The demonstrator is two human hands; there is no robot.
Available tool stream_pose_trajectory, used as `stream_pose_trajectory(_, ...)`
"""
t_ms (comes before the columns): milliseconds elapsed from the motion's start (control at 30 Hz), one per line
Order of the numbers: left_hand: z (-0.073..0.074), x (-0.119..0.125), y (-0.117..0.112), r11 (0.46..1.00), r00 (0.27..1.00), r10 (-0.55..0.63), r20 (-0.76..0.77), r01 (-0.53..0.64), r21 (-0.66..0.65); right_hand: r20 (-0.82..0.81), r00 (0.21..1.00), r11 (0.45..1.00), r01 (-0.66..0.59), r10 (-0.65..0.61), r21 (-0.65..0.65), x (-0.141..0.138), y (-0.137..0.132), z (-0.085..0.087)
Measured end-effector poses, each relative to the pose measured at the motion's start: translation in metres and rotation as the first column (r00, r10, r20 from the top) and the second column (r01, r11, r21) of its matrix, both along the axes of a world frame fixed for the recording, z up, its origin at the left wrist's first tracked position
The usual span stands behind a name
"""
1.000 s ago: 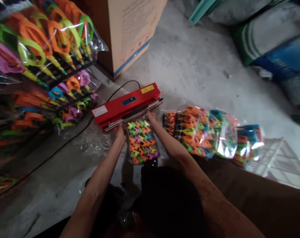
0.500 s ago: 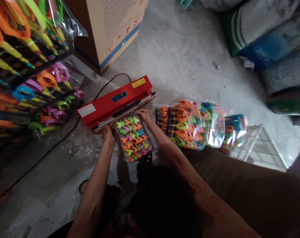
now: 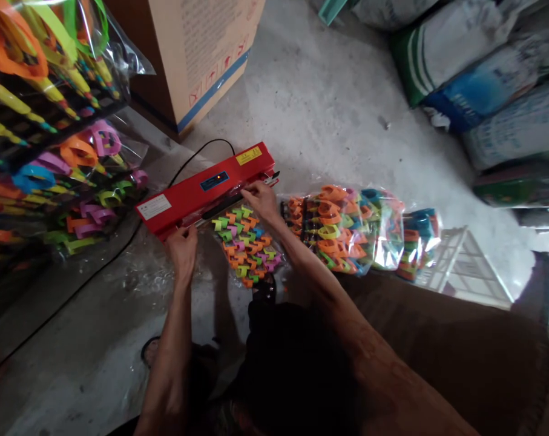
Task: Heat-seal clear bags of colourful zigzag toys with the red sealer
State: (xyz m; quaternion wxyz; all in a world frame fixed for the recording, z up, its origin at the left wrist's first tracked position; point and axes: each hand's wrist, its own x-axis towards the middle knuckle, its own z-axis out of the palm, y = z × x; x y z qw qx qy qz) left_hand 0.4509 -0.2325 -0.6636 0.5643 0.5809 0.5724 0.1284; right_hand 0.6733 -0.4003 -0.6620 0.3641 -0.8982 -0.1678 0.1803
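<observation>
A red bag sealer [image 3: 187, 191] lies on the floor, with a small lit display and a black-handled bar along its near side. Against that side lies a clear plastic bag [image 3: 247, 245] filled with small orange, green, purple and blue plastic pieces. My left hand [image 3: 182, 245] is closed at the sealer's left end, its fingertips pinching the edge of the bag's clear film. Toward the right end, my right hand [image 3: 261, 200] pinches the film over the sealing bar. The film's exact edge is hard to make out.
Bagged colourful toys [image 3: 342, 230] lie to the right, beside a brown surface [image 3: 460, 345] and a white rack [image 3: 467, 266]. More bagged toys [image 3: 74, 154] are stacked at left. A cardboard box [image 3: 206, 60] stands behind the sealer; sacks [image 3: 478, 85] line the far right. A black cord [image 3: 74, 297] crosses the floor.
Both hands have moved up onto the sealer's near side, the right one farther over the bar. The bag's film now reaches over the sealer's bar. The view has shifted slightly.
</observation>
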Motion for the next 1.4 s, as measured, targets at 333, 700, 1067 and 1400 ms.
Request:
stream_pose_trajectory(333,0.006,0.049,0.054,0.478,0.572,-0.760,-0.310,0.814,0.331,-0.170,0.876,0.817,-0.482,0.451,-0.318,0.012,0.033,0.015)
stream_pose_trajectory(700,0.025,0.071,0.060,0.093,0.167,-0.769,-0.617,0.984,0.151,-0.172,0.847,0.677,-0.510,0.503,-0.531,-0.001,0.039,0.036)
stream_pose_trajectory(1067,0.018,0.072,0.076,0.310,0.363,-0.790,-0.494,0.932,0.189,-0.176,0.808,0.624,-0.554,0.562,-0.552,0.010,0.045,0.040)
stream_pose_trajectory(1400,0.036,0.086,0.060,0.675,0.687,-0.719,-0.106,0.726,0.133,-0.163,0.822,0.633,-0.532,0.546,-0.562,0.004,0.041,0.034)
